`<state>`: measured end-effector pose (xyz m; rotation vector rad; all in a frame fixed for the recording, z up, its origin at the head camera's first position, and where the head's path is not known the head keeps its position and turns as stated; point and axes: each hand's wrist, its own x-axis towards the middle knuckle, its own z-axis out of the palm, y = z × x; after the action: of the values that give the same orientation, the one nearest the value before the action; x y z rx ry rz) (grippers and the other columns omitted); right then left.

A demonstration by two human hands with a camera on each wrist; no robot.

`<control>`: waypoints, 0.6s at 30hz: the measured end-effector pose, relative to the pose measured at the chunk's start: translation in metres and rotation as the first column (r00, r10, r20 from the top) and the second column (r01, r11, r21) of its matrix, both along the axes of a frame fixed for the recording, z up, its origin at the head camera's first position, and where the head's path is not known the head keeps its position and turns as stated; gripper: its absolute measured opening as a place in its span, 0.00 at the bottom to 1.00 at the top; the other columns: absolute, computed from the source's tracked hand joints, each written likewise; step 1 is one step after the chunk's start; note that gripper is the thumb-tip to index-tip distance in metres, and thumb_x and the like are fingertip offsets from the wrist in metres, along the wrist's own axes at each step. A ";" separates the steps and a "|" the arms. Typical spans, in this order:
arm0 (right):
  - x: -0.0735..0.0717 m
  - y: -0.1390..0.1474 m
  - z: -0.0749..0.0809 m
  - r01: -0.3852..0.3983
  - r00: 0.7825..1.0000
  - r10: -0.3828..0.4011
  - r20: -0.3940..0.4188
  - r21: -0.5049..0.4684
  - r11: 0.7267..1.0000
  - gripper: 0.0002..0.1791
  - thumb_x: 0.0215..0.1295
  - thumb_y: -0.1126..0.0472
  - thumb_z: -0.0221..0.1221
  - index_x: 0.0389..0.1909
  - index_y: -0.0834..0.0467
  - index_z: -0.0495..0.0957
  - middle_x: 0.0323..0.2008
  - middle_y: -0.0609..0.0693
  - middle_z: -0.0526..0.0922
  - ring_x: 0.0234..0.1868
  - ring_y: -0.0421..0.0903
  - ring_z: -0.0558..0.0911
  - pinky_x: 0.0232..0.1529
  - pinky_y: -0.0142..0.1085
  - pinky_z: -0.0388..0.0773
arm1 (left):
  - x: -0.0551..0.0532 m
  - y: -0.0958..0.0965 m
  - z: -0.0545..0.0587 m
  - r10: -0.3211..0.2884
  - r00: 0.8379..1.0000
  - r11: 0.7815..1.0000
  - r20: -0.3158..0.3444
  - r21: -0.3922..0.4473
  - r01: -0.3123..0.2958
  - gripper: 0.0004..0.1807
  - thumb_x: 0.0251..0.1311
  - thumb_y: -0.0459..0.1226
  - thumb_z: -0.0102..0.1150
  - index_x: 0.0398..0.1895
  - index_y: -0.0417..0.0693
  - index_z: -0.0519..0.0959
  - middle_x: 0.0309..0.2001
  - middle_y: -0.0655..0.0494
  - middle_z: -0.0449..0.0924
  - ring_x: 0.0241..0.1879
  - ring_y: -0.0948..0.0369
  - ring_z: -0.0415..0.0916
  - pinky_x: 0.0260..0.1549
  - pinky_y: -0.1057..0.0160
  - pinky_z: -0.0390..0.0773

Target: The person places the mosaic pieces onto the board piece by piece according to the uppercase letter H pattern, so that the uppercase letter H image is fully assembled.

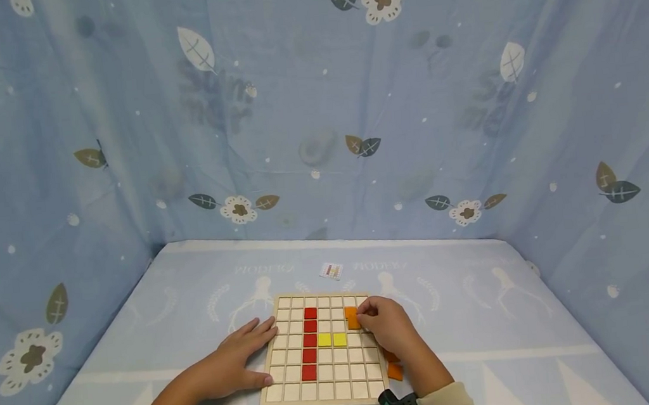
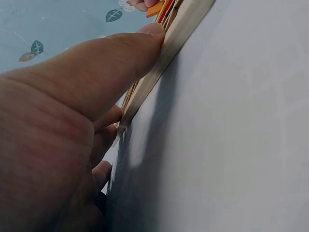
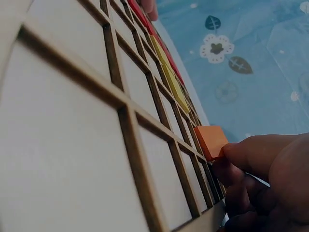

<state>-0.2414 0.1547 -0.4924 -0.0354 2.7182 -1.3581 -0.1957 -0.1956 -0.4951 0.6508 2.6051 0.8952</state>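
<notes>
A square wooden grid board (image 1: 317, 404) lies on the table. Red tiles (image 1: 310, 340) form a vertical line in one column, and two yellow tiles (image 1: 332, 340) sit side by side to its right. My right hand (image 1: 390, 326) pinches an orange tile (image 3: 211, 142) between thumb and finger, tilted over the upper right cells. Just behind it in the head view, another orange tile (image 1: 349, 312) shows partly. Along the board's left edge rests my left hand (image 1: 236, 362), fingers spread at the upper rim and thumb (image 2: 152, 36) lower down on the frame.
More orange tiles (image 1: 394, 372) lie beside the board's right edge, partly hidden by my right forearm. A small printed card (image 1: 331, 270) lies beyond the board. Patterned blue cloth (image 1: 306, 115) hangs behind the table and at both sides.
</notes>
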 end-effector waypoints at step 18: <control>0.005 -0.001 -0.002 -0.028 0.999 0.031 -0.041 0.053 0.998 0.03 0.72 0.57 0.67 0.37 0.50 0.85 0.37 0.46 0.83 0.36 0.45 0.79 0.36 0.40 0.78 | 0.000 0.001 0.000 0.013 1.000 1.000 0.005 -0.010 -0.013 0.54 0.58 0.61 0.72 0.83 0.53 0.60 0.85 0.56 0.48 0.84 0.38 0.38 0.70 0.22 0.46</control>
<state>-0.2366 0.1535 -0.4944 -0.1007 2.7747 -1.2925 -0.1954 -0.1941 -0.4956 0.6287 2.6110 0.8861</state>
